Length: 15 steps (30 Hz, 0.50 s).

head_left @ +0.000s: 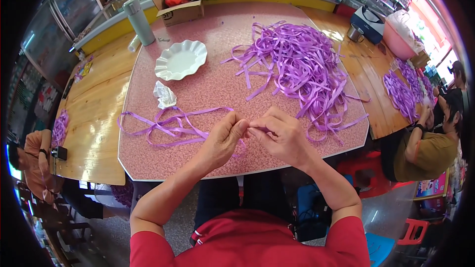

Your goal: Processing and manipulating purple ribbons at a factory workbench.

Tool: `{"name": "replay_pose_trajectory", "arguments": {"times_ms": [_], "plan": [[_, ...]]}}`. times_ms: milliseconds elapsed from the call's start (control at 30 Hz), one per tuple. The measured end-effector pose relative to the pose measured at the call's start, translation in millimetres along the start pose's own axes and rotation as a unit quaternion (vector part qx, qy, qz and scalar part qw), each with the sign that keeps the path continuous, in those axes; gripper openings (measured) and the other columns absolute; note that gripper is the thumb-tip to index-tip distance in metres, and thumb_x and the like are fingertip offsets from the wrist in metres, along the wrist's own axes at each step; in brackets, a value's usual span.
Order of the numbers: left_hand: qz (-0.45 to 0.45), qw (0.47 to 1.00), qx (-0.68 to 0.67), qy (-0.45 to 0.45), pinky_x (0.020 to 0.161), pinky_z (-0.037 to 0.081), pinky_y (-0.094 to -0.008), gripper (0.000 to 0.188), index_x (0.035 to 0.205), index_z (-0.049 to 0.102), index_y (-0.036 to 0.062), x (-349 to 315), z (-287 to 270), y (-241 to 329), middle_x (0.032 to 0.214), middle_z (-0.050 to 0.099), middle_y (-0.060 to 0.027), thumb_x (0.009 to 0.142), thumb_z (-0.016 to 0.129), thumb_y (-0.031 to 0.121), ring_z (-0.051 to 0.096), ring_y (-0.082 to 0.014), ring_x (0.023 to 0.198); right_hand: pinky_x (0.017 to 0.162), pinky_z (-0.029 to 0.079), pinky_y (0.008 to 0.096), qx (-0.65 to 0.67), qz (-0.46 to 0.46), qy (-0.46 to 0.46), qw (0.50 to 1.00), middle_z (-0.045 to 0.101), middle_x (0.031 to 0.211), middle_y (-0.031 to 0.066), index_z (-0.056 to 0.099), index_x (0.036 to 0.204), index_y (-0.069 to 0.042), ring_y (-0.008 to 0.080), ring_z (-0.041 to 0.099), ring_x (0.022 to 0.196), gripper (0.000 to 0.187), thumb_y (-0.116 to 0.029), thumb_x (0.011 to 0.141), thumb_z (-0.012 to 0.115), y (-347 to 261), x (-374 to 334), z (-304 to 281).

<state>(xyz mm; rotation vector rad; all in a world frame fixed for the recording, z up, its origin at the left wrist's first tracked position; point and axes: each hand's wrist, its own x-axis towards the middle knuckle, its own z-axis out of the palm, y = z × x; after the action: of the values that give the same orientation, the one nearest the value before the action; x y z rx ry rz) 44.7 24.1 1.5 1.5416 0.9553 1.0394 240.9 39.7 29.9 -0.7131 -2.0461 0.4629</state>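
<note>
Far left there's a bundle of purple strips (60, 127) on a shiny wooden tabletop (94, 123) next to a co-worker (35, 158), so I'd guess everyone keeps some within reach.

Next, on the pink speckled tabletop (213, 34), some purple ribbon (161, 126) lies in big lazy loops near the front edge. My read: it's spread loose so it doesn't snag. It's flat and narrow with a bit of satiny sheen, more bendy than creased. The tall pale green bottle (139, 22) stands toward the back, probably to stay out of elbow range. Nearer is a crumpled white wad (165, 95), thin and crinkly (paper or plastic, can't tell), then a glossy pale dish (181, 60) with a wavy pie-crust rim. The open cardboard box (184, 16) is way at the back too.

Then the left hand (228, 133): fingers curled, thumb and index pinched on what looks like a bit of that ribbon. The right hand (281, 133) meets it fingertip to fingertip, also pinching tight, a sliver of purple showing; fingers hide the rest. I'd say they're together like that for fine control.

Right of that, a big tangled heap (302, 64) of similar ribbon, springy curls everywhere, likely kept aside so it doesn't mix with the loose stuff.
</note>
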Motion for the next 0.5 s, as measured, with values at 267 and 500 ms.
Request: {"name": "replay_pose_trajectory", "arguments": {"times_ms": [267, 500], "plan": [[-0.021, 0.993, -0.09, -0.072, 0.087, 0.047, -0.0262, 0.022, 0.109, 0.053, 0.0013, -9, -5, 4, 0.099, 0.061, -0.0041, 0.104, 0.054, 0.023, 0.058, -0.011, 0.097, 0.056, 0.041, 0.0214, 0.19, 0.197, -0.076, 0.959, 0.061, 0.08, -0.0011, 0.071, 0.102, 0.0, 0.0038, 0.053, 0.066, 0.013, -0.003, 0.089, 0.07, 0, -3, -14], [-0.069, 0.973, -0.207, -0.071, 0.091, 0.046, -0.0292, 0.016, 0.108, 0.055, 0.0059, -19, -7, 5, 0.104, 0.062, -0.0052, 0.101, 0.06, 0.019, 0.059, -0.0139, 0.101, 0.052, 0.036, 0.017, 0.403, 0.381, -0.071, 0.829, 0.062, 0.077, -0.0037, 0.07, 0.104, -0.003, 0.0007, 0.047, 0.059, 0.013, -0.009, 0.092, 0.07, 1, -2, -23]]}}
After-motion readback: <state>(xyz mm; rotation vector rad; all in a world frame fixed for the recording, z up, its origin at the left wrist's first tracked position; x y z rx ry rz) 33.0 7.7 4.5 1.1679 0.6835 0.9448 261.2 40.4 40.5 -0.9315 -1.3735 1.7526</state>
